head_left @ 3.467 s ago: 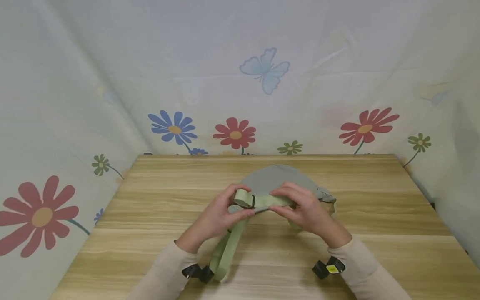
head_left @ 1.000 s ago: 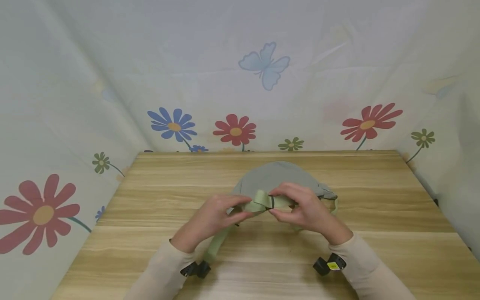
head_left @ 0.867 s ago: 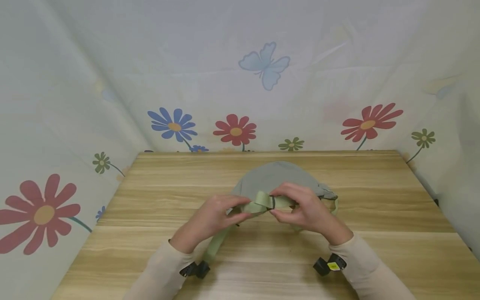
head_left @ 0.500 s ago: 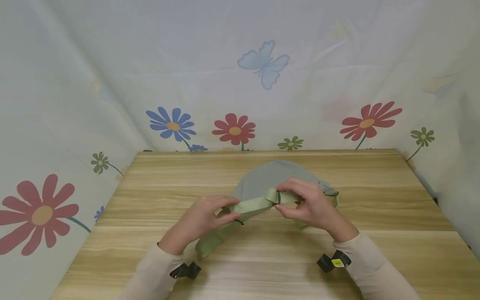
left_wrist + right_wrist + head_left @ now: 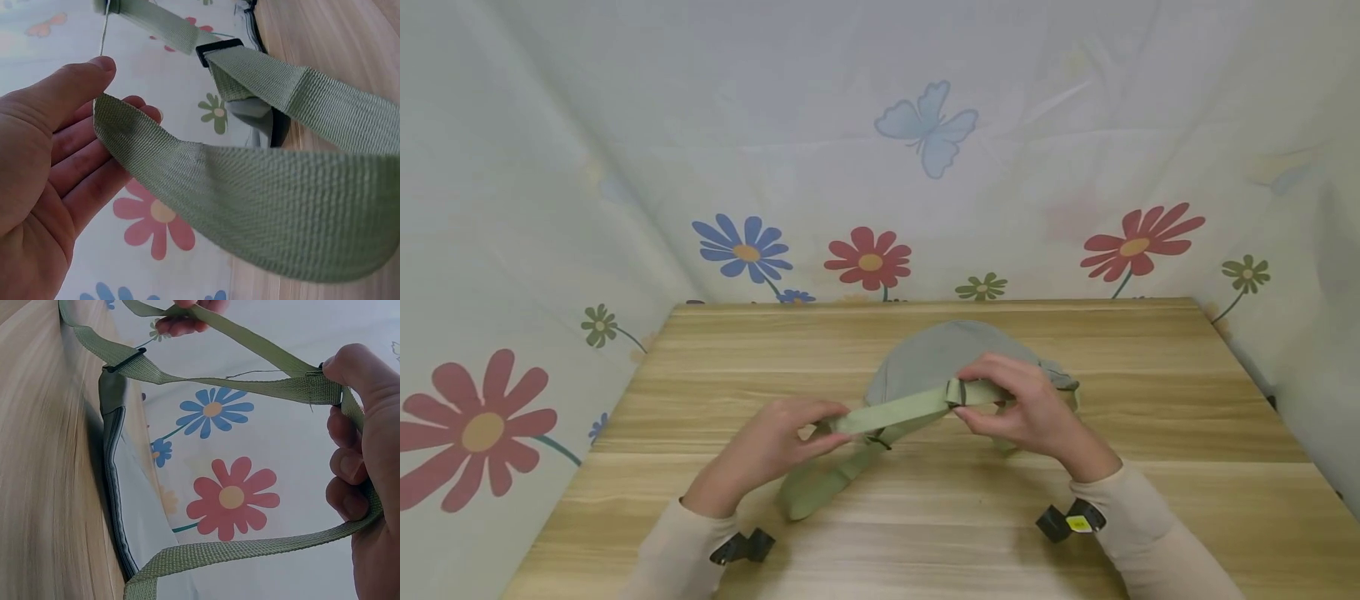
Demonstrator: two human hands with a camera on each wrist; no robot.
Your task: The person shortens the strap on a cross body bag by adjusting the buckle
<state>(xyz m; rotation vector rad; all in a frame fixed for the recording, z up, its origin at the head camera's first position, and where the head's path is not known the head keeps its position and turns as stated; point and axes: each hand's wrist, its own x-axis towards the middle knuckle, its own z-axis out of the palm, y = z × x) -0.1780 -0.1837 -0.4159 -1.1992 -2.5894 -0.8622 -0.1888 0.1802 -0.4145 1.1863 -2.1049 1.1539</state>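
Observation:
A grey bag [image 5: 951,358] with a zipped edge [image 5: 115,487] lies on the table, its pale green webbing strap [image 5: 902,410] raised in front of it. My left hand [image 5: 775,442] pinches the strap between thumb and fingers, left of the bag. From there, a stretch of webbing runs fairly straight to a black strap slider [image 5: 957,392]. My right hand [image 5: 1033,412] pinches the strap at this slider, thumb and index finger on its edge. Another black slider [image 5: 219,49] sits lower on the strap, near the bag's left end. A strap loop [image 5: 808,496] hangs below my left hand.
The wooden table [image 5: 1150,375] carries the bag near its middle. Behind and at both sides stands a pale cloth backdrop [image 5: 812,150] printed with flowers and a butterfly. Black wrist cameras [image 5: 745,546] sit on both sleeves.
My left hand has moved left and slightly down with the strap. The webbing loop at the slider has shrunk flat, and the stretch between my hands has lengthened. My right hand has shifted slightly right.

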